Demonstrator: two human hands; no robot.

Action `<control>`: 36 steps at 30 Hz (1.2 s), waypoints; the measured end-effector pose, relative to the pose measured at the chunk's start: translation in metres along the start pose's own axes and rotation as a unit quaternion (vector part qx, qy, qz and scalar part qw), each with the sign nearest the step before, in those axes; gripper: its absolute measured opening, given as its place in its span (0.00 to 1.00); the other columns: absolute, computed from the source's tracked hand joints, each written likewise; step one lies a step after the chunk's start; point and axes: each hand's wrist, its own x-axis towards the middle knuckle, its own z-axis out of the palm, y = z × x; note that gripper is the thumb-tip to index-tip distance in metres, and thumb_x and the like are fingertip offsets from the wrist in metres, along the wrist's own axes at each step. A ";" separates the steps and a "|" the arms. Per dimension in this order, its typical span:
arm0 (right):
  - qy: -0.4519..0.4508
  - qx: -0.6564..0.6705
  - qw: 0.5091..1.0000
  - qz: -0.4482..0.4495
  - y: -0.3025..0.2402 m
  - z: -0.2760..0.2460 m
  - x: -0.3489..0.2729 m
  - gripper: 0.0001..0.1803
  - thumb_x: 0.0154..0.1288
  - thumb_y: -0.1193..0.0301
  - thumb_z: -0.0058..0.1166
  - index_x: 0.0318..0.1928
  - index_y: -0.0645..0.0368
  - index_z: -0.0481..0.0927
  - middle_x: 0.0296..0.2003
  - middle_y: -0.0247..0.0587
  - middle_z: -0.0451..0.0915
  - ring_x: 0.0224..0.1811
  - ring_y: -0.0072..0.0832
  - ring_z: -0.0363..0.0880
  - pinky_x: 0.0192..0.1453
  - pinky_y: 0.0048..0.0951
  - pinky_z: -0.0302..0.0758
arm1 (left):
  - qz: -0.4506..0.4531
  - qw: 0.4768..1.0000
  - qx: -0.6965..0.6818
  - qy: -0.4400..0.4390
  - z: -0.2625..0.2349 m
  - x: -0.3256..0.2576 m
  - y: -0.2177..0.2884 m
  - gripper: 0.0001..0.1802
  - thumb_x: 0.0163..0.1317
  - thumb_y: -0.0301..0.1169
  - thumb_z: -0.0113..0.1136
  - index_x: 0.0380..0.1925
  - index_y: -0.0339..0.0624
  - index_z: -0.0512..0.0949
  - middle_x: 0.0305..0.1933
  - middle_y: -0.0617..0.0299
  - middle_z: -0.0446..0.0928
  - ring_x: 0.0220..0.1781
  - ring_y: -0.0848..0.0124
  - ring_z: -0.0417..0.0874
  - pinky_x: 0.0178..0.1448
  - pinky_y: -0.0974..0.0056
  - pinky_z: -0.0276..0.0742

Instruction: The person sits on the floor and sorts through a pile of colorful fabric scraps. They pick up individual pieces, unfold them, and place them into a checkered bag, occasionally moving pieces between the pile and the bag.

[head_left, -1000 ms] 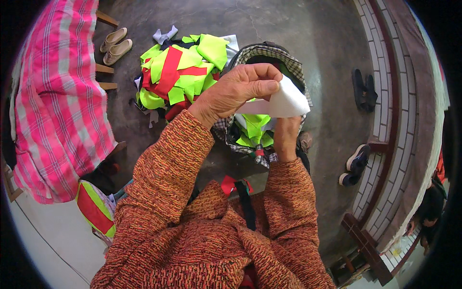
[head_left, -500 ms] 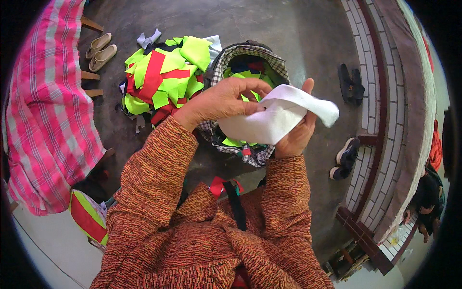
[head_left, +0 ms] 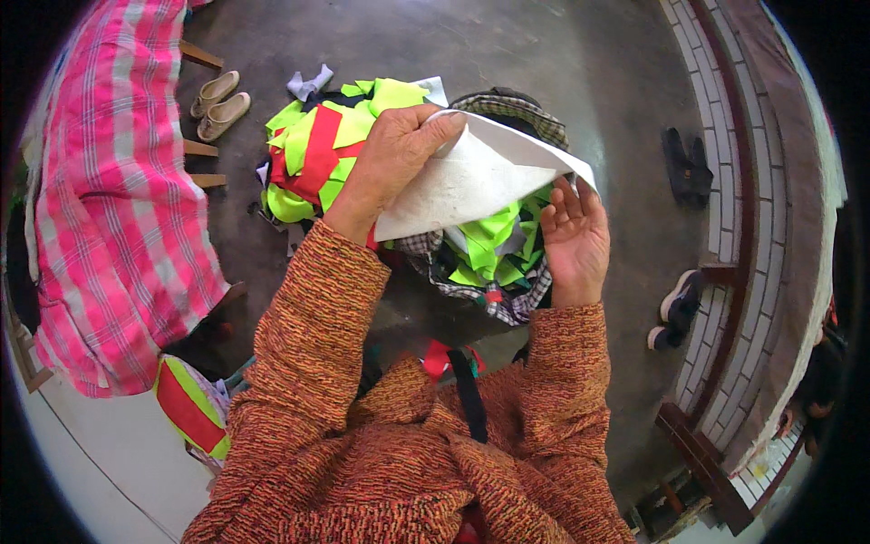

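My left hand (head_left: 388, 161) grips the upper corner of a white piece of cloth (head_left: 467, 181), thumb and fingers pinched over its edge. My right hand (head_left: 575, 238) is spread open beneath the cloth's right edge, fingertips touching it. The cloth hangs over a checked cloth bundle (head_left: 507, 295) holding several neon yellow-green fabric scraps (head_left: 489, 243). To the left lies a pile of neon yellow-green and red fabric pieces (head_left: 317, 150) on the grey floor. Both my sleeves are orange knit.
A pink checked cloth (head_left: 113, 195) covers a piece of furniture at left, with beige shoes (head_left: 217, 98) beyond it. Dark sandals (head_left: 684, 163) and a sneaker (head_left: 675, 308) lie by the curved tiled steps (head_left: 743, 227) at right. A striped neon-and-red bag (head_left: 186, 408) sits lower left.
The white cloth has been opened out from a small folded bundle into a broad sheet. My left hand shifted to its top corner and my right hand opened under its right edge.
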 end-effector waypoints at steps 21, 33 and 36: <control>0.037 -0.132 0.989 -0.059 0.002 0.027 -0.006 0.14 0.66 0.73 0.47 0.51 0.60 0.67 0.40 0.44 0.78 0.35 0.23 0.77 0.38 0.24 0.75 | 0.019 0.933 -0.350 0.077 -0.027 -0.001 0.005 0.15 0.65 0.35 0.52 0.46 0.37 0.71 0.43 0.61 0.77 0.44 0.72 0.78 0.50 0.65 0.75; 0.028 -0.133 0.990 -0.048 0.004 0.026 -0.004 0.11 0.68 0.73 0.44 0.49 0.61 0.69 0.38 0.45 0.79 0.33 0.24 0.77 0.36 0.23 0.75 | -0.107 0.899 0.406 0.126 -0.129 -0.020 -0.031 0.19 0.56 0.38 0.55 0.46 0.40 0.76 0.46 0.50 0.78 0.47 0.58 0.79 0.50 0.57 0.74; 0.011 -0.129 0.990 -0.051 0.004 0.020 -0.001 0.11 0.68 0.73 0.44 0.49 0.60 0.69 0.39 0.46 0.79 0.33 0.24 0.77 0.37 0.23 0.76 | -0.143 0.792 0.553 0.215 -0.144 -0.031 -0.032 0.20 0.55 0.40 0.57 0.45 0.41 0.76 0.49 0.52 0.76 0.51 0.53 0.76 0.52 0.51 0.72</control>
